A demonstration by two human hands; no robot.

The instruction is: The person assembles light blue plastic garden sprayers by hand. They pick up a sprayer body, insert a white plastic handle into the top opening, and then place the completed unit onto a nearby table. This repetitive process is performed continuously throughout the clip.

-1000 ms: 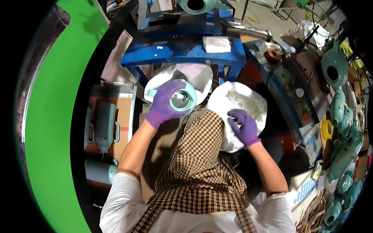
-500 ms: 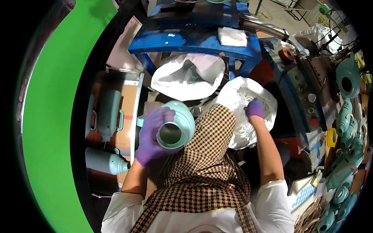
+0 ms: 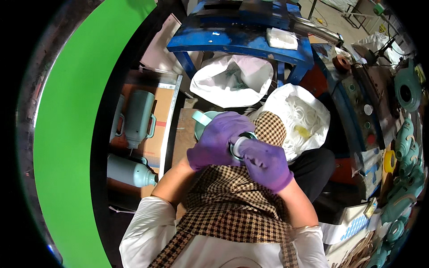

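Note:
A mint-green jug [image 3: 200, 129] with a side handle is tilted in front of my lap, its round mouth towards me. My gloved left hand [image 3: 220, 137] is wrapped round its upper part, hiding most of the body. At the mouth, my gloved right hand [image 3: 269, 164] has its fingers closed on a white ring [image 3: 238, 145], partly covered by those fingers. Whether the ring sits inside the rim or only against it, I cannot tell. Just beyond my right hand stands a white sack [image 3: 318, 108] full of loose white rings [image 3: 298, 114].
Another white sack [image 3: 203, 87] stands under the blue workbench [image 3: 237, 46]. Several grey-green jugs [image 3: 139, 116] lie in a cardboard-lined box on the left, beside a green conveyor belt [image 3: 67, 134]. Mint-green jug parts [image 3: 405, 167] are heaped at far right near machinery [image 3: 346, 96].
My right hand has come out of the sack of rings to the jug's mouth, bringing a white ring. My left hand and the jug have moved right, and the view has shifted slightly.

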